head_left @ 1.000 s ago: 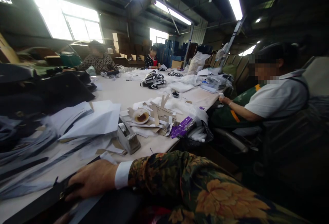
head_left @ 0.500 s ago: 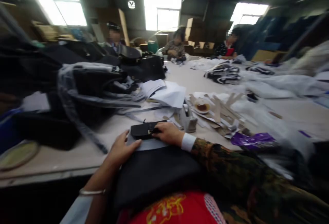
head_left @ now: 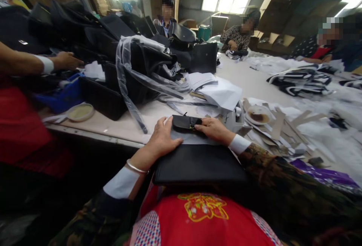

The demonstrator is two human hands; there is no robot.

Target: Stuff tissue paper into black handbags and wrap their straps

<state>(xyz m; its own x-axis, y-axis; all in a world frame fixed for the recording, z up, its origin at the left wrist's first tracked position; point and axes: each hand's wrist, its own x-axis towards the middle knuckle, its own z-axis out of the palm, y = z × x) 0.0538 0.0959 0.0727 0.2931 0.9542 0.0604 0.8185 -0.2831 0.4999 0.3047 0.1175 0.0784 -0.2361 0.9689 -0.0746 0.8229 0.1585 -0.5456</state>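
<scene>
A black bag [head_left: 198, 163] lies across my lap against the table edge, with a grey sheet [head_left: 186, 138] beyond its near panel. At its far end is a small black flap piece [head_left: 181, 123] with a strap and a metal buckle. My left hand [head_left: 164, 136] rests on the left side of the bag and sheet, thumb and fingers spread apart. On the right, my right hand [head_left: 210, 128] pinches the strap end beside the buckle.
Black bags [head_left: 93, 31] are piled at the left, near a blue basket [head_left: 63, 95] and another person's arm [head_left: 28, 59]. White papers [head_left: 217, 89], a tape dispenser [head_left: 236, 119], a dish of brown stuff [head_left: 258, 115] and cardboard strips [head_left: 278, 125] lie ahead and right. People sit beyond.
The view has swung left, so the surroundings appear further right, and a person in red has come into view at the left. Both hands keep about the same places on the bag.
</scene>
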